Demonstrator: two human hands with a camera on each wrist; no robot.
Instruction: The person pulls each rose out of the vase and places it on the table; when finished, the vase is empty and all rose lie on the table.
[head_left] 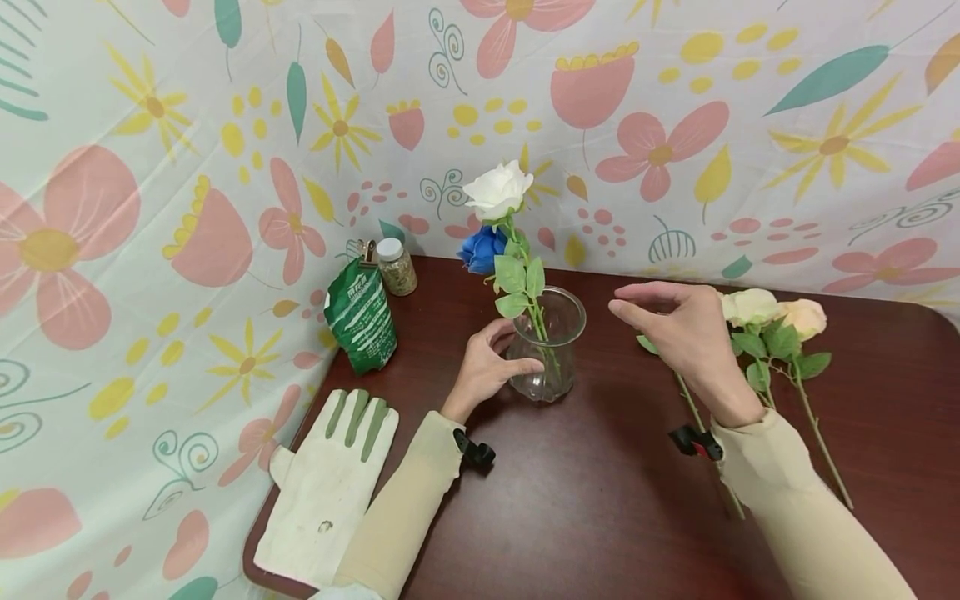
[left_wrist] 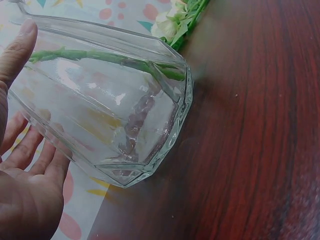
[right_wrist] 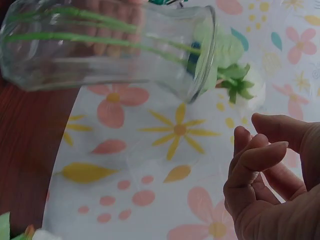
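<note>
My left hand (head_left: 486, 367) holds a clear glass vase (head_left: 546, 385) at its left side, thumb across the front and fingers round the back. In the left wrist view the thumb (left_wrist: 19, 52) lies along the glass. A white rose (head_left: 498, 190) and a blue rose (head_left: 482, 250) stand in the vase, leaning left, their green stems (right_wrist: 95, 39) showing through the glass. To the right of the vase, my right hand (head_left: 686, 337) hovers with loosely bent fingers and nothing between them. Thumb and forefinger are apart in the right wrist view.
Behind my right hand lie a cream rose (head_left: 752, 307), a peach rose (head_left: 804, 318) and another stem (head_left: 688, 396) whose bloom is hidden. At left are a green packet (head_left: 362, 321), a lidded jar (head_left: 397, 268) and white-green gloves (head_left: 326, 492). Patterned cloth (head_left: 450, 108) hangs behind the table.
</note>
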